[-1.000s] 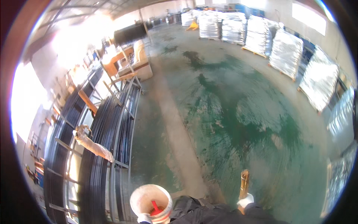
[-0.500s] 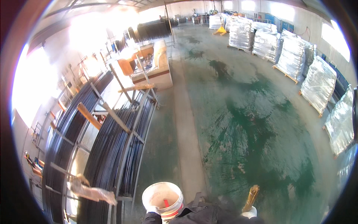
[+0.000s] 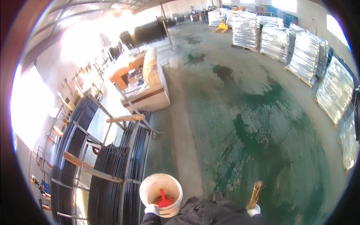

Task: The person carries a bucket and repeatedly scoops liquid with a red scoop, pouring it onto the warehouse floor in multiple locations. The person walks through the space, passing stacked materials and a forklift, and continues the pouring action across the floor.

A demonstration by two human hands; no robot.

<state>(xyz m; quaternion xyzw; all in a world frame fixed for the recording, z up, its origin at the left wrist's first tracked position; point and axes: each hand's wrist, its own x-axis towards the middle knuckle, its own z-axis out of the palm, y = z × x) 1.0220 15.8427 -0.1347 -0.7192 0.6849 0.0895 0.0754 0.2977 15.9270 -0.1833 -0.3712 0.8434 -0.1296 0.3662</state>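
Note:
My left hand (image 3: 152, 209), in a white glove, grips the near-left rim of a white plastic bucket (image 3: 144, 187). Inside the bucket lies a red tool with a flat blade and a short handle, like a scoop (image 3: 164, 203), on some brownish matter. At my right side my right hand (image 3: 254, 210), also in a white glove, is closed round a tan, stick-like bundle (image 3: 255, 195) that points up and forward; its lower part is hidden.
Racks of long dark rods (image 3: 108, 180) run along my left, with a wooden crossbar (image 3: 125, 118) on top. Beyond them stands a worn sofa (image 3: 150, 98). Wrapped pallets (image 3: 333, 90) line the right, with a yellow pallet jack (image 3: 222, 27) far ahead. Wet-looking dark patches mark the green floor (image 3: 243, 142).
I have moved forward along the racks; the sofa and pallets are nearer. The scoop shows more fully in the bucket. Both hands keep their holds.

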